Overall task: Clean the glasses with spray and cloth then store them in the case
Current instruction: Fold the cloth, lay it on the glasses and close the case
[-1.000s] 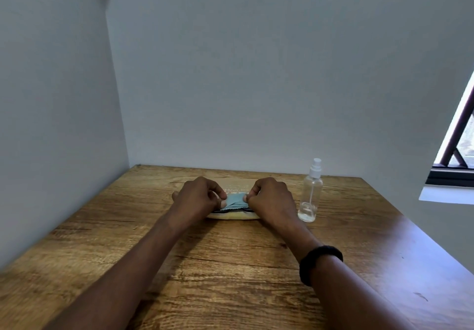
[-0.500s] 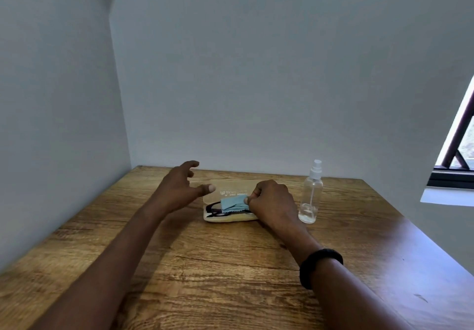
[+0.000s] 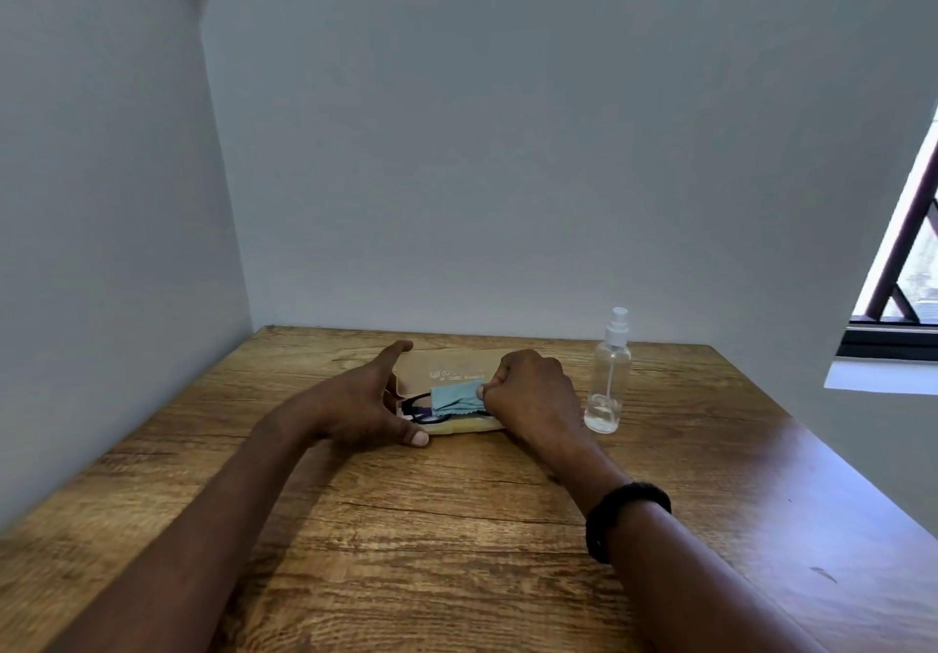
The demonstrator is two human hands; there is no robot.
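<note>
The case (image 3: 457,383) lies open on the wooden table (image 3: 457,525), its tan lid folded back toward the wall; inside it the dark-framed glasses (image 3: 424,411) rest with the blue cloth (image 3: 457,398) draped over them. The right hand (image 3: 533,393) is curled into a fist at the case's right end, thumb and fingers pinched on the cloth's edge — probably to tuck it down flat over the lenses so the lid can close. The left hand (image 3: 365,409) is spread wide and holds nothing; its thumb lies on the table against the case's front edge and its fingers reach past the left end toward the lid, a pose that suits steadying the case or swinging the lid over. The spray bottle (image 3: 609,378) stands upright just right of the case, out of the way, so the cleaning looks finished.

A second ago both hands were bunched over the cloth; half a second ago the left had lifted clear above the case; now it has dropped to table level beside the case, while the right keeps its pinch.
</note>
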